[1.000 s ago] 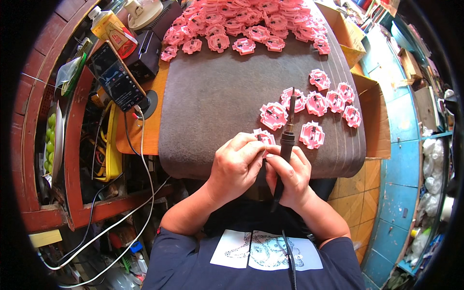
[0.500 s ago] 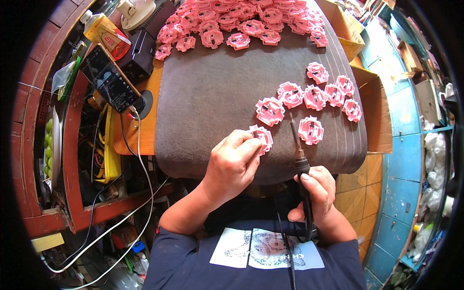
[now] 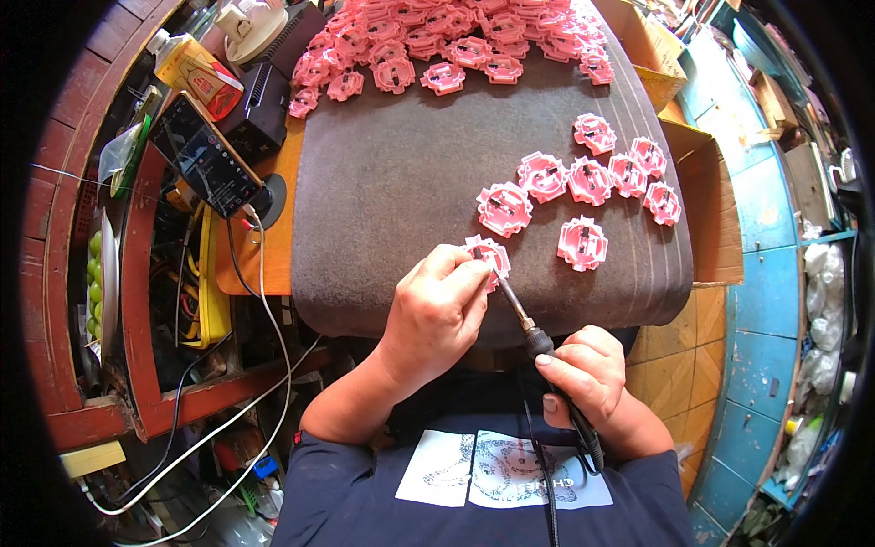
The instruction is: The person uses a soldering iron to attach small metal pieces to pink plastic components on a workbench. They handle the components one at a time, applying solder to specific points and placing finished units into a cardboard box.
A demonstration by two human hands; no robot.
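My left hand (image 3: 436,305) is closed in a pinch at the edge of a pink plastic part (image 3: 498,258) near the front of the mat. Its fingertips cover some of that part, so any smaller piece between them is hidden. A soldering iron (image 3: 540,344) with a black handle is gripped in my right hand (image 3: 588,372). The iron's metal tip reaches up and left onto the same pink part, close to my left fingertips. Just beyond lie more pink parts with small dark pieces in them, such as one (image 3: 504,209) and another (image 3: 582,243) to the right.
A heap of pink parts (image 3: 437,36) covers the far end of the dark mat (image 3: 392,182). On the left, a phone (image 3: 205,155) stands on a holder with a white cable (image 3: 262,301) hanging down. Cardboard boxes (image 3: 715,210) stand along the right edge.
My right hand has tilted the soldering iron to the left, bringing its tip from beside the loose parts onto the part at my left fingers. The left hand has barely moved.
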